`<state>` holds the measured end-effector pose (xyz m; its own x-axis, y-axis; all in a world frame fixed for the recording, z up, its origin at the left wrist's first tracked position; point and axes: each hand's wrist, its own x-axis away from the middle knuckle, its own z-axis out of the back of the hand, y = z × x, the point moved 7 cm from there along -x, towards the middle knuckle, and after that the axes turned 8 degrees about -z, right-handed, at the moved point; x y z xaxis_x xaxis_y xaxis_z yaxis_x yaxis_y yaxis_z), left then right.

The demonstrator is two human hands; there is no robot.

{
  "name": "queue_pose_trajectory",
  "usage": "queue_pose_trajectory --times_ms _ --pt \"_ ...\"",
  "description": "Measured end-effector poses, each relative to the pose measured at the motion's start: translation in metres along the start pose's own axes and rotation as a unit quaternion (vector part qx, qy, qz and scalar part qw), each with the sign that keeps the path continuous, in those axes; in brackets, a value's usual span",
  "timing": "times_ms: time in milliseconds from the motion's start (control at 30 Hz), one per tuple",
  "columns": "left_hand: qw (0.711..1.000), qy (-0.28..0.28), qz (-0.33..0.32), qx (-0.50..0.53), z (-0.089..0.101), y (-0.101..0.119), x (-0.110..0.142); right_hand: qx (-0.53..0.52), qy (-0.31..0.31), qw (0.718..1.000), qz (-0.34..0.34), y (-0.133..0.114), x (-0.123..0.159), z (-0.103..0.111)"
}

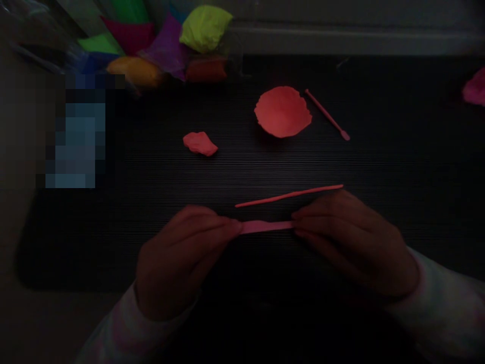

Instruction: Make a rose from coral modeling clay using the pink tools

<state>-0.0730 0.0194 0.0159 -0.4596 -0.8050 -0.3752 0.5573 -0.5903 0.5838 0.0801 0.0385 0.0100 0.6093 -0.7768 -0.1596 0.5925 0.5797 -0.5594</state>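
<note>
A flat pink plastic clay knife (265, 226) is held level between my two hands, just over the dark table. My left hand (185, 253) pinches its left end, and my right hand (348, 237) pinches the right end; the fingertips cover both ends. Just beyond the knife lies a thin, long roll of coral clay (288, 195), its right end close to my right knuckles. Farther back is a shallow coral clay bowl (283, 112) with a ragged rim. An irregular lump of coral clay (200, 143) sits to the bowl's left.
A slim pink modelling tool (328, 115) lies right of the bowl. Clear plastic packaging with several colourful clay packs (132, 71) is at the back left. A pink lump (475, 88) shows at the right edge. The dark table (151, 177) has a rounded front-left corner. Blurred blocks cover part of the left.
</note>
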Motion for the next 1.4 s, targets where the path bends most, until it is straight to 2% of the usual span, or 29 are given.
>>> queue_pose_trajectory --times_ms 267,367,533,700,833,1067,1400 --pt "1.000 -0.003 -0.007 -0.005 -0.001 0.002 -0.001 0.005 -0.028 0.999 0.028 -0.002 0.001 -0.002" --pt "0.999 -0.008 0.019 -0.039 -0.006 -0.001 0.000 0.022 -0.042 0.999 0.022 0.001 0.003 -0.005" --pt "0.994 -0.007 0.066 -0.088 -0.013 -0.008 -0.001 0.077 -0.025 0.997 0.013 0.003 0.004 -0.006" --pt "0.987 0.005 0.093 -0.134 -0.011 -0.014 0.002 0.103 -0.014 0.995 0.008 0.003 0.002 -0.007" --pt "0.984 0.018 0.086 -0.154 -0.007 -0.013 0.004 0.113 -0.015 0.993 0.009 0.004 0.001 -0.008" --pt "0.982 0.003 0.075 -0.174 -0.009 -0.011 0.006 0.108 -0.030 0.993 0.022 0.005 0.003 -0.013" --pt "0.977 -0.052 0.023 -0.206 -0.022 -0.003 0.000 0.089 -0.049 0.995 -0.018 0.009 0.001 -0.015"
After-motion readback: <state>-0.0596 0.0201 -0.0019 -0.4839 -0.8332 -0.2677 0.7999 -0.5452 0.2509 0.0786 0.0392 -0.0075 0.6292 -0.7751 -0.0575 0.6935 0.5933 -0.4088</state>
